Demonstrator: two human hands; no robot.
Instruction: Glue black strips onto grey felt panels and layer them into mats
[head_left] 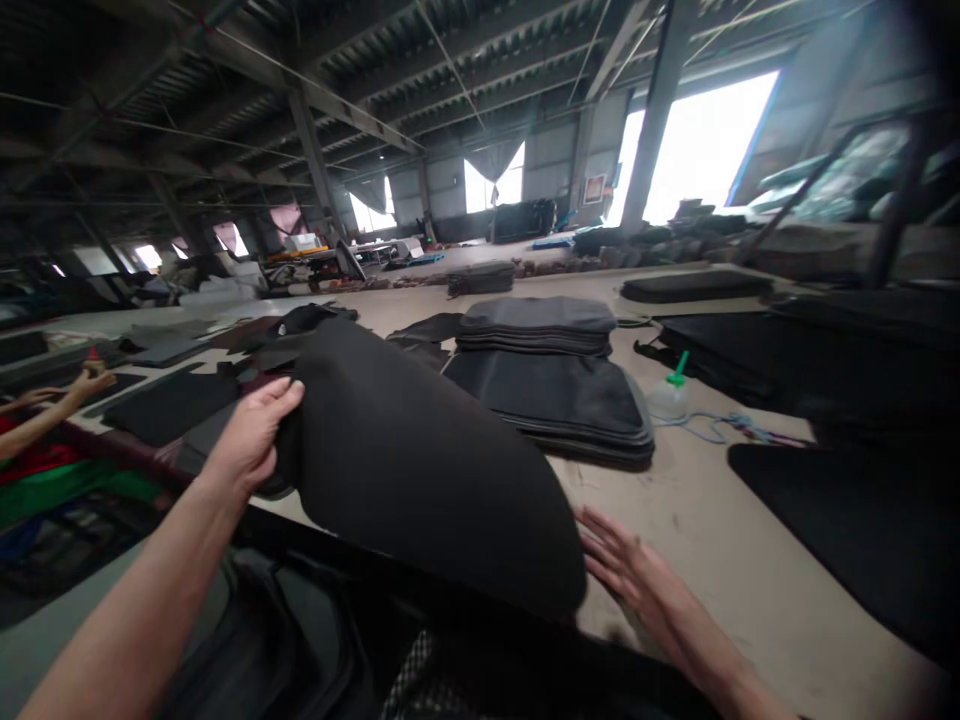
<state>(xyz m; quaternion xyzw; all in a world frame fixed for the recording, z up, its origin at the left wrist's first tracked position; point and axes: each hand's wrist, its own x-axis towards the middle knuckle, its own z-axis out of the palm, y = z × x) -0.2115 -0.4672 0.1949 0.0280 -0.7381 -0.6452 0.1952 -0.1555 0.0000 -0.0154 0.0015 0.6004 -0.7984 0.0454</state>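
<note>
My left hand (251,435) pinches the edge of a large, dark, round-cornered panel (427,470) between thumb and fingers. The panel slants from there, across the gap between my hands, to my right hand (626,562). That hand is spread, fingers extended, at the panel's edge; I cannot tell whether they touch. Beyond my right hand, on the pale table (675,510), are a stack of black panels (555,390) and a green-tipped bottle (670,400). Beyond my left hand, farther left, is a co-worker's hand (95,380).

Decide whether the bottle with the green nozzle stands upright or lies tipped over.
Upright: the bottle rests on the table, and its green nozzle points upward, leaning slightly.
</note>
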